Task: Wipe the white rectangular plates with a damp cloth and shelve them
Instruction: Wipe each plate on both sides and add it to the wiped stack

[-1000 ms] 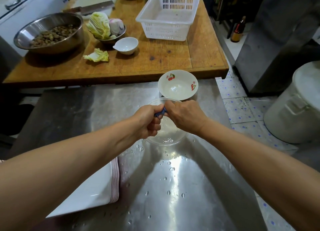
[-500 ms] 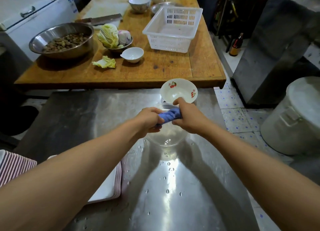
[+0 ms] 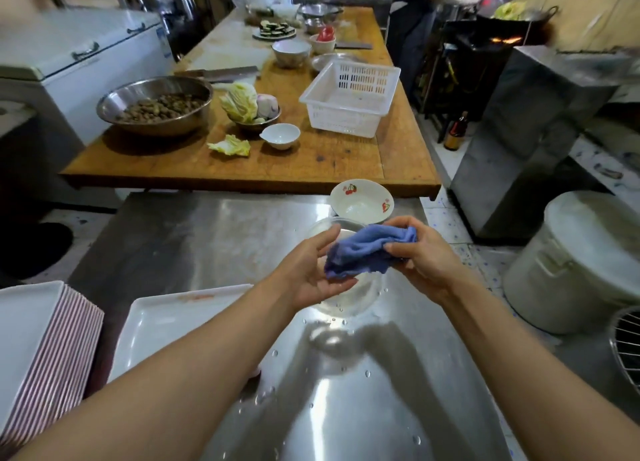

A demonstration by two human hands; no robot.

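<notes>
Both hands holding a blue cloth (image 3: 367, 252) above a clear bowl (image 3: 346, 298) on a wet steel worktop (image 3: 214, 239).

The right hand (image 3: 424, 256) pinches the bunched cloth between thumb and curled fingers; the left hand (image 3: 315, 272) lies palm up with relaxed fingers, supporting the cloth's lower end. One white rectangular plate (image 3: 180, 325) lies flat on the worktop beside the left forearm, a reddish smear on its far rim; a stack of plates (image 3: 45, 349) with striped edges stands at the left border. A cherry-patterned bowl (image 3: 361, 202) sits just beyond the clear bowl. Behind, a wooden worktop (image 3: 311, 162) carries a white plastic basket (image 3: 351, 100), a steel bowl (image 3: 156, 105) and cabbage leaves (image 3: 230, 146).
</notes>
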